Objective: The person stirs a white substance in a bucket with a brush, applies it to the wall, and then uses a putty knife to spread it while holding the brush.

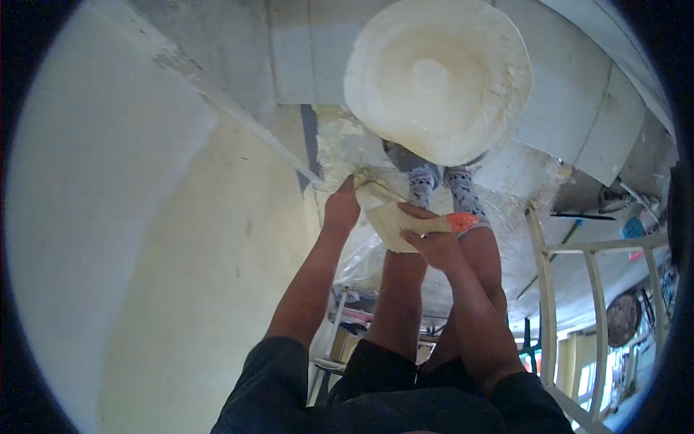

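Note:
My right hand [437,246] is closed around a putty knife [390,228]. The knife's wide blade is coated in cream plaster, and its orange handle end sticks out to the right. To the left, my left hand [342,208] is closed at the edge of a flat, plaster-smeared piece [372,194]. That piece lies partly behind the putty knife, and I cannot make out its kind. Beyond both hands, a large round tub [434,130] with plaster smeared over its rim and inside stands in front of my feet.
A plastered wall [202,289], part pale and part yellowish, rises close on my left. Plaster-spattered sheeting [510,210] covers the surface around my patterned socks [463,189]. A cream railing [546,289] stands at right, with assorted objects beyond it.

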Motion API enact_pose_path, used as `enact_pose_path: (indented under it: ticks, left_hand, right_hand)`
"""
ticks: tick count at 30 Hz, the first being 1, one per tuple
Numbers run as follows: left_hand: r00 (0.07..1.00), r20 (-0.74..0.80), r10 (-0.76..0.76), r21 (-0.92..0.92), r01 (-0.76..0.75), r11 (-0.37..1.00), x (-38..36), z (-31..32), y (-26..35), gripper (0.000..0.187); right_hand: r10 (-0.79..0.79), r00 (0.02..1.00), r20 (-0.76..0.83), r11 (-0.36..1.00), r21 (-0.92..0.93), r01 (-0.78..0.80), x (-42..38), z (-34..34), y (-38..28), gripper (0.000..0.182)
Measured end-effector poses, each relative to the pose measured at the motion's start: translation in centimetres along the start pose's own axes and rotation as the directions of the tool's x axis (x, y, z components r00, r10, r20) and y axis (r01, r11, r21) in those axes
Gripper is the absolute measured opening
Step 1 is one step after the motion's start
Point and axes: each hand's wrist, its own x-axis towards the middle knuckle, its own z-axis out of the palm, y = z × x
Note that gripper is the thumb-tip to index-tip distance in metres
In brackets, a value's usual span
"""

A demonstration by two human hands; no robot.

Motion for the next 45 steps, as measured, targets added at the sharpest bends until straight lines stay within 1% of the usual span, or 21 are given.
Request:
enact_pose_path:
  ticks: [1, 5, 7, 8, 9, 11, 15, 17, 20, 21, 23, 26, 28, 29, 31, 32, 34, 36, 38, 43, 45]
  left_hand:
    - [0.995, 0.102, 0.020, -0.003, -0.020, 1.000, 1.4, 2.5, -0.5, 0.043]
    - [0.988, 0.082, 0.130, 0.132, -0.140, 0.981, 5.2, 7.8, 2.2, 0.046]
    - [0.948, 0.175, 0.267, 0.164, -0.296, 0.941, 5.9, 8.1, 4.4, 0.050]
    - [0.929, 0.096, 0.358, 0.278, -0.370, 0.887, 6.3, 9.3, 4.8, 0.050]
    - [0.930, 0.099, 0.355, 0.264, -0.368, 0.891, 6.5, 10.7, 4.4, 0.050]
    - [0.896, 0.098, 0.432, 0.489, -0.422, 0.764, 6.8, 13.3, 3.5, 0.041]
    - [0.951, 0.002, 0.308, 0.609, -0.245, 0.754, 5.0, 14.2, 2.8, 0.031]
    - [0.991, 0.080, 0.110, 0.445, -0.134, 0.886, 4.9, 12.6, 2.4, 0.027]
    - [0.988, 0.015, 0.152, 0.388, -0.146, 0.910, 6.4, 14.1, -0.2, 0.024]
    - [0.989, 0.009, 0.148, 0.398, -0.139, 0.907, 6.1, 12.4, 0.0, 0.024]
    - [0.992, -0.069, -0.104, 0.122, 0.112, 0.986, 5.3, 6.1, 0.1, 0.024]
    - [0.921, -0.280, -0.272, -0.102, 0.253, 0.962, 2.4, -2.0, -0.4, 0.029]
    - [0.831, -0.449, -0.328, -0.331, 0.187, 0.925, -0.8, -8.0, 0.8, 0.029]
    - [0.825, -0.463, -0.324, -0.318, 0.187, 0.929, -2.2, -10.5, 2.0, 0.029]
    - [0.713, -0.641, -0.284, -0.462, -0.063, 0.885, -4.4, -14.9, 5.0, 0.027]
    - [0.712, -0.645, -0.279, -0.454, -0.062, 0.889, -4.6, -16.3, 6.1, 0.027]
    - [0.627, -0.732, -0.268, -0.515, -0.252, 0.819, -3.6, -18.6, 8.2, 0.024]
    - [0.562, -0.809, -0.175, -0.349, -0.219, 0.911, -1.0, -21.4, 9.8, 0.023]
    - [0.528, -0.830, -0.183, -0.369, -0.271, 0.889, 2.5, -23.3, 11.1, 0.023]
    - [0.381, -0.911, -0.158, -0.237, -0.169, 0.957, 9.1, -25.4, 10.9, 0.019]
    - [0.367, -0.910, -0.193, -0.268, -0.165, 0.949, 10.0, -25.9, 10.9, 0.019]
  right_hand:
    - [-0.011, 1.000, 0.024, 0.997, 0.075, 0.009, 0.1, -0.1, 0.2, 0.048]
    - [0.053, 0.999, 0.003, 0.998, 0.023, -0.053, -0.1, -0.8, 1.3, 0.049]
    - [0.043, 0.999, -0.023, 0.999, 0.010, -0.043, -0.2, -1.1, 1.5, 0.048]
    - [0.016, 0.999, -0.041, 1.000, 0.011, -0.015, -0.2, -1.1, 1.5, 0.048]
    - [0.028, 0.999, -0.041, 1.000, 0.003, -0.028, -0.3, -1.0, 1.4, 0.048]
    - [0.059, 0.997, -0.055, 0.997, 0.044, -0.056, -0.4, -1.0, 0.9, 0.048]
    - [0.046, 0.997, -0.058, 0.999, -0.009, -0.046, -0.3, -0.8, 0.9, 0.048]
    - [0.069, 0.994, -0.085, 0.997, -0.017, -0.071, -0.3, -0.8, 0.7, 0.048]
    - [0.064, 0.995, -0.083, 0.997, 0.045, -0.060, -0.2, -1.2, 0.6, 0.048]
    - [0.054, 0.996, -0.076, 0.997, 0.051, -0.051, -0.3, -1.3, 0.6, 0.048]
    - [0.025, 0.994, -0.109, 0.995, -0.092, -0.035, -0.2, -1.5, 0.4, 0.048]
    - [-0.012, 0.999, -0.050, 1.000, -0.010, 0.011, 0.2, -1.7, 1.3, 0.048]
    - [0.004, 1.000, -0.022, 0.999, 0.034, -0.003, 0.5, -1.4, 0.2, 0.048]
    - [0.016, 1.000, -0.018, 1.000, -0.005, -0.017, 0.4, -1.3, -0.8, 0.049]
    - [0.023, 1.000, -0.013, 0.999, -0.038, -0.024, 0.4, -1.1, -1.6, 0.049]
    - [-0.007, 1.000, 0.001, 1.000, -0.023, 0.007, 0.6, -1.1, -1.5, 0.049]
    - [-0.034, 0.999, 0.017, 0.999, -0.002, 0.034, 0.6, -1.1, -1.5, 0.050]
    - [-0.076, 0.997, 0.020, 0.997, -0.019, 0.076, 0.8, -1.3, -1.8, 0.050]
    - [-0.061, 0.998, 0.008, 0.998, 0.019, 0.061, 1.1, -1.2, -1.7, 0.052]
    - [-0.018, 1.000, -0.007, 0.998, 0.058, 0.018, 1.2, -1.0, -1.4, 0.053]
    - [-0.023, 1.000, -0.010, 0.994, 0.103, 0.024, 1.5, -1.0, -1.0, 0.052]
